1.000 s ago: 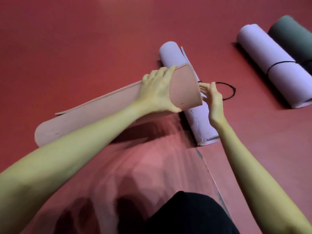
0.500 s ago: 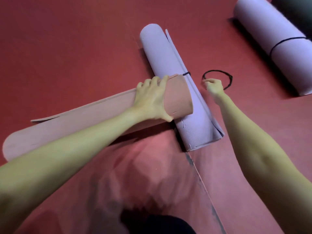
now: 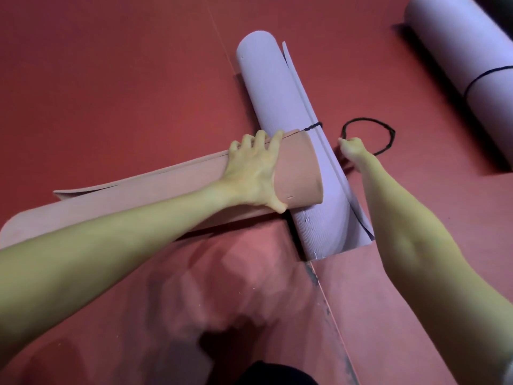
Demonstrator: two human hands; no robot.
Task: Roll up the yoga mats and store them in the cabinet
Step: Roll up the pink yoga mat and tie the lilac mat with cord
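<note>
A rolled pink yoga mat (image 3: 138, 195) lies across the red floor, its right end resting against a rolled lilac mat (image 3: 280, 107). My left hand (image 3: 255, 173) grips the pink roll near that end, fingers curled over its top and thumb underneath. A thin black band (image 3: 312, 126) circles the lilac roll. A loose black band loop (image 3: 385, 134) lies on the floor to its right. My right hand (image 3: 351, 147) is at the loop's left edge, fingertips pinching the cord.
A second lilac roll (image 3: 466, 59) with a black band lies at the upper right, beside a dark roll that is cut off by the frame's edge. A flat pink mat (image 3: 222, 287) spreads under my arms. Dark clothing (image 3: 274, 373) shows at the bottom edge.
My right hand left the end of the pink roll and moved right and down to the loose band loop. The view shifted closer. My left hand kept its grip on the pink roll.
</note>
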